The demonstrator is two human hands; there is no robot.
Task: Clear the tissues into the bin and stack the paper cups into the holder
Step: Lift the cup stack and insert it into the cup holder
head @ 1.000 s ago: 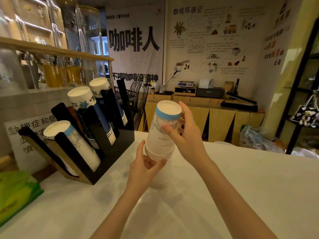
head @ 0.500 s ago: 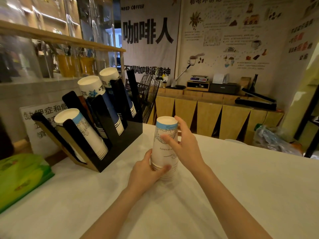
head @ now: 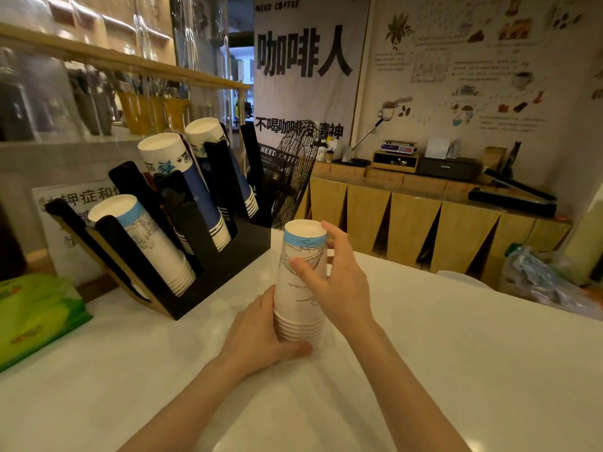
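Observation:
A stack of upside-down white paper cups (head: 298, 288) with a light blue band stands on the white table (head: 456, 370) in the middle. My left hand (head: 261, 334) wraps around the stack's lower rims. My right hand (head: 332, 282) grips the upper cup from the right. To the left stands a black slanted cup holder (head: 208, 275). It holds three rows of cups: a white and light blue row (head: 146, 239) in front and two blue rows (head: 186, 187) behind. No loose tissues or bin show.
A green tissue pack (head: 36, 314) lies at the table's left edge. A black wire fan (head: 293, 171) stands behind the holder. A wooden counter (head: 424, 223) with devices runs along the back wall. A crumpled plastic bag (head: 548, 282) sits at the far right.
The top cup, lifted high a second ago, has come down fully onto the stack. Both hands have lowered with it and the stack now rests on the table.

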